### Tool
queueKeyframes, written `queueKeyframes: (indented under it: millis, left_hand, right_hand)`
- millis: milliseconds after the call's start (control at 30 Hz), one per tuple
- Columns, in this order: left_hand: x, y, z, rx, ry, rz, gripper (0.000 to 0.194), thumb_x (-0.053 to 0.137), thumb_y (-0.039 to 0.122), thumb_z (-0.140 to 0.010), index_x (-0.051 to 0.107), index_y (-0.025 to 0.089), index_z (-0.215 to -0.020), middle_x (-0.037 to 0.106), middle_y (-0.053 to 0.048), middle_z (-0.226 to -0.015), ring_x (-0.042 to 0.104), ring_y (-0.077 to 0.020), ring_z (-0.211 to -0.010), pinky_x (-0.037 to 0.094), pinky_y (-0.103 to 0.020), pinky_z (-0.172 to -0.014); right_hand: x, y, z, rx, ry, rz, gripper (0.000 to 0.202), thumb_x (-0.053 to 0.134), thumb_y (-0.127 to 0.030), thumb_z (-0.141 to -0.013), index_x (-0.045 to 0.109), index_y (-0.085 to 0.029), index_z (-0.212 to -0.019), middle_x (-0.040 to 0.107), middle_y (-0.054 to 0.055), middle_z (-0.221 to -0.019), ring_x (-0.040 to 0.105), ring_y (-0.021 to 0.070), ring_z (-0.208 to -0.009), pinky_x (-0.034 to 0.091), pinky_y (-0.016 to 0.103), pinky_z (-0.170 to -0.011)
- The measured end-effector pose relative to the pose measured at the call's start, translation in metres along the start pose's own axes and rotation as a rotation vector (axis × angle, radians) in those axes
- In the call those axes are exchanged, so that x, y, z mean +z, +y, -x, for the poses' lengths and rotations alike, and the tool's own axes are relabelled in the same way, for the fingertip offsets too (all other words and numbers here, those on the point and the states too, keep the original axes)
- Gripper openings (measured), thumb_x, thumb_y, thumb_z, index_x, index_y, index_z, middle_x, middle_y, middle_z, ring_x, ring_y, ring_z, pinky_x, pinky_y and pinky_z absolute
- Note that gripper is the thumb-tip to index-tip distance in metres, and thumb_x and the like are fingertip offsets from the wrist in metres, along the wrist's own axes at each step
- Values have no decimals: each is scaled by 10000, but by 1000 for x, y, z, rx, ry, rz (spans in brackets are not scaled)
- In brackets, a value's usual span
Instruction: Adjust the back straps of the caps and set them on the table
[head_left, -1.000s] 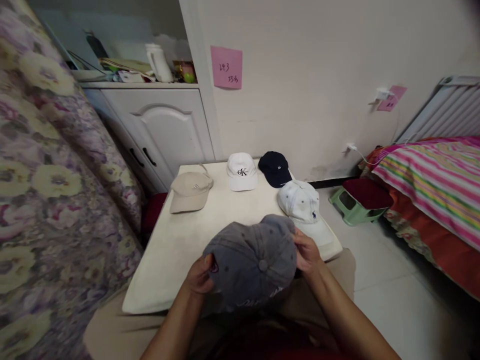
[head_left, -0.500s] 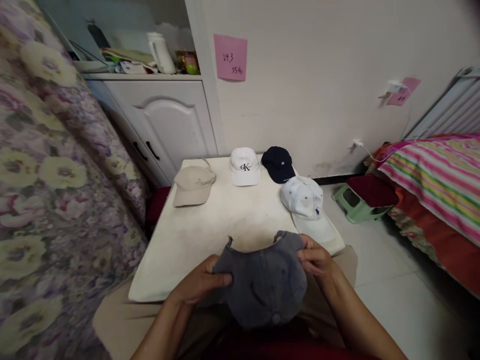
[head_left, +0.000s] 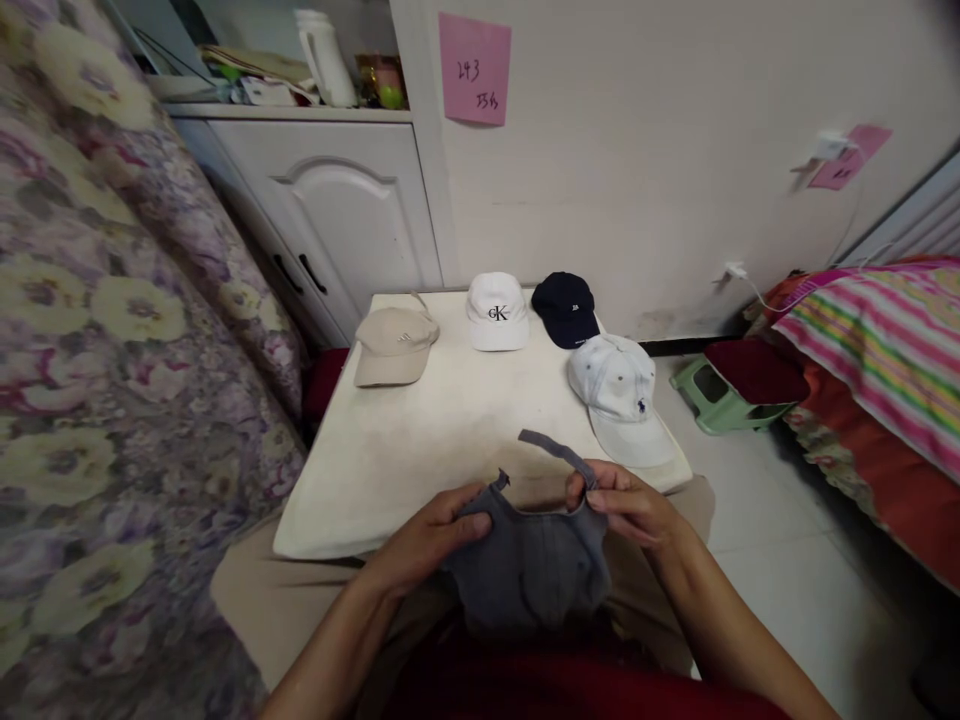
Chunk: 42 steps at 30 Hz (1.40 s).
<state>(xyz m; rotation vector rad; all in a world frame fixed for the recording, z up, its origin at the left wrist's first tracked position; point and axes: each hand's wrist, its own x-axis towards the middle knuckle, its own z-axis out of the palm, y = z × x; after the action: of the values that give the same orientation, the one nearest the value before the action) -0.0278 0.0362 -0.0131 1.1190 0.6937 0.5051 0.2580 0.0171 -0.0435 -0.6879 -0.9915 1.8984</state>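
Note:
A dark grey baseball cap (head_left: pixel 532 570) hangs between my hands over my lap, at the near edge of the table. My left hand (head_left: pixel 442 530) pinches its left side, close to the short strap end with the buckle. With thumb and fingers, my right hand (head_left: pixel 626 505) grips the right side at the base of the loose back strap (head_left: pixel 555 447), which sticks out to the left over the tabletop. The two strap ends are apart. On the table lie a beige cap (head_left: pixel 397 345), a white cap (head_left: pixel 498 312), a navy cap (head_left: pixel 566 310) and a pale blue cap (head_left: pixel 621 395).
The cream-covered table (head_left: pixel 360 470) stands against the wall. A floral curtain (head_left: pixel 135 400) hangs on the left, before a white cabinet (head_left: pixel 337 210). To the right are a green stool (head_left: pixel 709 395) and a bed with a striped cover (head_left: pixel 885 330).
The grey cap's back strap has swung out and now points over the table. My right hand has shifted to the strap's base. My left hand has moved right and up, nearer the buckle end.

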Motion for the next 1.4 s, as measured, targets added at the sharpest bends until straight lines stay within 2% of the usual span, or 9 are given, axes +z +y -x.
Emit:
queueKeyframes:
  millis: [167, 333, 467, 567, 733, 833, 1000, 1200, 1400]
  left_hand:
    - [6, 0, -2, 11, 92, 29, 345, 710, 436, -847, 717, 168, -1064, 706, -48, -902, 611, -177, -775, 433, -255, -697]
    - [9, -1, -7, -15, 136, 61, 284, 733, 422, -821, 723, 149, -902, 668, -23, -751, 557, -138, -639, 387, -232, -603]
    - [13, 2, -13, -38, 136, 15, 286, 751, 413, -795, 733, 136, -863, 670, -23, -732, 548, -133, -625, 388, -242, -614]
    - [19, 5, -18, -43, 136, -63, 319, 753, 438, -779, 735, 129, -857, 670, -24, -725, 553, -142, -621, 394, -253, -617]
    - [24, 6, -24, 12, 105, -206, 340, 747, 458, -775, 746, 128, -854, 632, -11, -689, 522, -142, -618, 363, -247, -584]
    - [20, 4, -22, 25, 103, -196, 341, 720, 471, -808, 739, 131, -829, 628, -6, -680, 512, -134, -614, 362, -243, -591]
    - [9, -3, -13, 17, 178, -73, 483, 605, 562, -875, 731, 118, -733, 677, -41, -659, 553, -158, -603, 401, -263, -606]
    - [-4, -12, -8, 44, 175, -115, 374, 615, 489, -892, 776, 157, -827, 754, -49, -817, 634, -217, -793, 455, -304, -780]
    - [-14, -21, -7, 26, 190, -131, 322, 650, 455, -878, 755, 165, -787, 736, -37, -782, 623, -193, -748, 450, -288, -748]
  right_hand:
    - [7, -4, -1, -49, -10, 13, 186, 811, -319, -739, 715, -174, -805, 684, 39, -796, 617, 152, -777, 485, 253, -744]
    - [13, -10, -6, -56, 33, 54, 215, 774, -367, -785, 703, -173, -845, 684, 34, -721, 607, 156, -703, 478, 263, -699]
    - [26, -17, -18, -20, 44, 130, 210, 773, -329, -788, 686, -158, -873, 690, 27, -748, 587, 122, -610, 467, 241, -602]
    - [38, -16, -28, -2, 96, 224, 227, 767, -343, -798, 660, -164, -887, 669, -8, -730, 431, 54, -456, 341, 194, -452]
    - [49, -7, -35, -53, 209, 442, 231, 800, -317, -757, 627, -167, -791, 591, -43, -684, 463, 71, -565, 347, 187, -517]
    - [48, -3, -35, -51, 258, 444, 217, 757, -321, -785, 607, -167, -753, 572, -48, -647, 406, 61, -508, 281, 185, -456]
    - [45, 0, -37, -9, 274, 262, 254, 767, -345, -739, 583, -171, -748, 629, -36, -618, 307, 34, -387, 173, 189, -376]
    - [37, 5, -40, -16, 329, 158, 281, 791, -347, -700, 575, -168, -719, 601, -48, -566, 270, 18, -356, 140, 178, -355]
    - [31, 3, -38, -53, 384, 148, 303, 803, -351, -686, 566, -164, -709, 599, -44, -590, 274, 2, -341, 125, 173, -354]
